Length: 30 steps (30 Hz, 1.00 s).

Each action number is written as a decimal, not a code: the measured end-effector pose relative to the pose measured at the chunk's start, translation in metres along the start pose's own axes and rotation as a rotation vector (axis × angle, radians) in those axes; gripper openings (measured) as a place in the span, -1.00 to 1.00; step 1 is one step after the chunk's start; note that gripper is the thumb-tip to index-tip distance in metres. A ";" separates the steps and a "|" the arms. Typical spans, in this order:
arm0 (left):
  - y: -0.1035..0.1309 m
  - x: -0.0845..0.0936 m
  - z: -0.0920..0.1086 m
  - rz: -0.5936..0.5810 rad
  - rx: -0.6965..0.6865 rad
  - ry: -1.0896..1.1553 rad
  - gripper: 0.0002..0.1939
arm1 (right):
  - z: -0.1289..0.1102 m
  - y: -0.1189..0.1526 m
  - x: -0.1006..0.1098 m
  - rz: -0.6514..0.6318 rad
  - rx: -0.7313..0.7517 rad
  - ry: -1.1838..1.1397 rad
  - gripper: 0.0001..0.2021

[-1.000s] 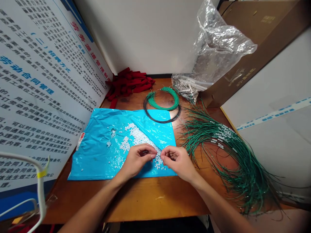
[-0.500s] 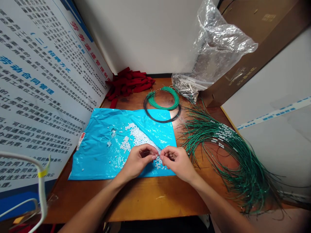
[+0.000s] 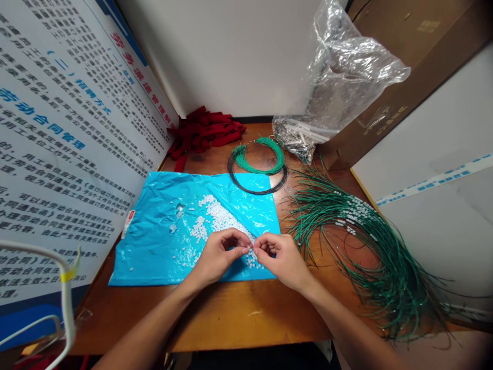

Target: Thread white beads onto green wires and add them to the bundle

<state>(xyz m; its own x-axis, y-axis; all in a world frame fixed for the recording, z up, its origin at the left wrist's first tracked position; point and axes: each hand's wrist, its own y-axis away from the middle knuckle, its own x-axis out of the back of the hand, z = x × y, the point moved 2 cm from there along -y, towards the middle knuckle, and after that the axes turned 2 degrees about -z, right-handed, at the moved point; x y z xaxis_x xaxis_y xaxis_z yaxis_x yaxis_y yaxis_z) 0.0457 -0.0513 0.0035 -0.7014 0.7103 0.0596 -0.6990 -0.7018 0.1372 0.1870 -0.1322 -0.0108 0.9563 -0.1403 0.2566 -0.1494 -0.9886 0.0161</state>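
Over the front right part of a blue plastic sheet (image 3: 150, 231), my left hand (image 3: 221, 254) and my right hand (image 3: 281, 257) meet fingertip to fingertip. Each is closed in a pinch between thumb and index finger. Whatever sits between the fingertips is too small to make out. White beads (image 3: 219, 216) lie in a long heap on the sheet, running from its middle down under my hands. A few loose ones are scattered to the left of the heap.
To the right lies a large bundle of green wires (image 3: 385, 257) with white beads on them. Behind the sheet are coiled green wires (image 3: 265, 167) and dark wires (image 3: 250, 191). Red fabric strips (image 3: 208, 131), a clear plastic bag (image 3: 339, 87) and a cardboard box (image 3: 416, 61) stand farther back.
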 end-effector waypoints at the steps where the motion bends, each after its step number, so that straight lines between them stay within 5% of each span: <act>1: 0.000 0.000 0.000 0.000 -0.001 -0.002 -0.93 | 0.000 0.000 0.000 -0.002 0.002 0.003 -0.89; 30: 0.003 -0.005 -0.005 0.085 0.014 0.059 -0.93 | 0.001 0.001 -0.002 0.023 -0.005 0.003 -0.90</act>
<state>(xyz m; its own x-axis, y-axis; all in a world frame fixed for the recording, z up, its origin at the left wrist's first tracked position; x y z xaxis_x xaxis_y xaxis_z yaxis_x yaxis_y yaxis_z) 0.0462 -0.0573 -0.0008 -0.7653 0.6436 0.0135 -0.6350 -0.7582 0.1484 0.1849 -0.1328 -0.0119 0.9520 -0.1624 0.2594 -0.1721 -0.9850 0.0149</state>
